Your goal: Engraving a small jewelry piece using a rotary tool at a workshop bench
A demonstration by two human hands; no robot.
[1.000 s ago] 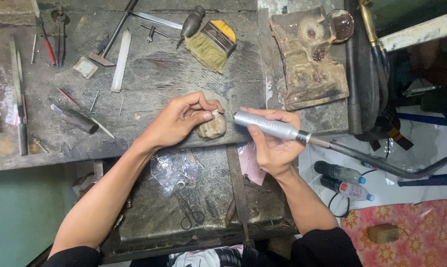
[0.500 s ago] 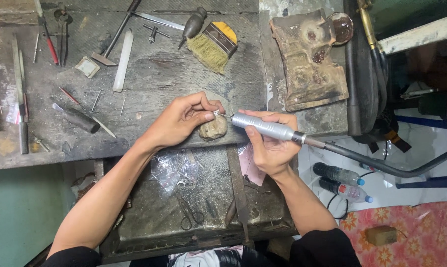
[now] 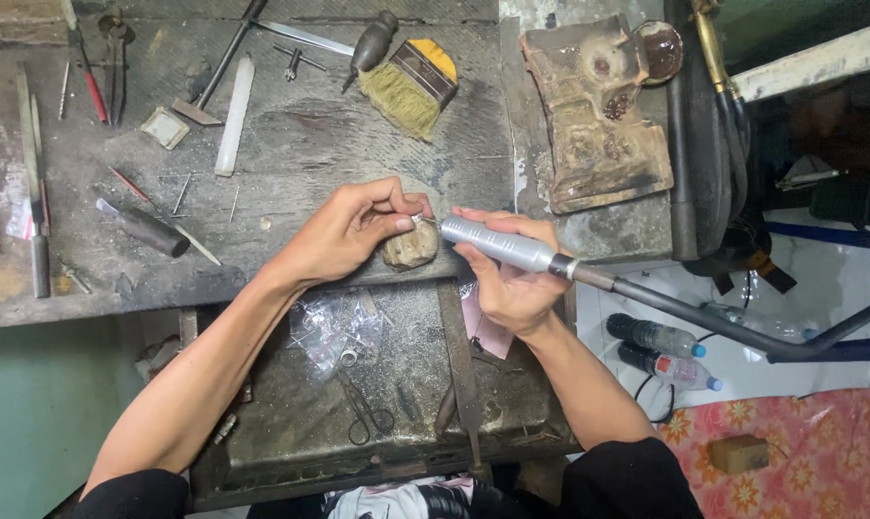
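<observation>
My left hand pinches a tiny pale metal piece between thumb and fingertips, resting it on a worn wooden bench peg at the front edge of the dark workbench. My right hand grips a silver rotary handpiece whose tip points left and meets the small piece. A thick black flexible shaft runs from the handpiece off to the right.
A yellow-handled brush, files, red-handled tools, a white stick and a brown block lie on the bench. Below sits a drawer tray with scissors and a plastic bag. Two bottles lie on the floor.
Both hands hold the same pose. The view has shifted slightly, and the handpiece tip stays against the small piece.
</observation>
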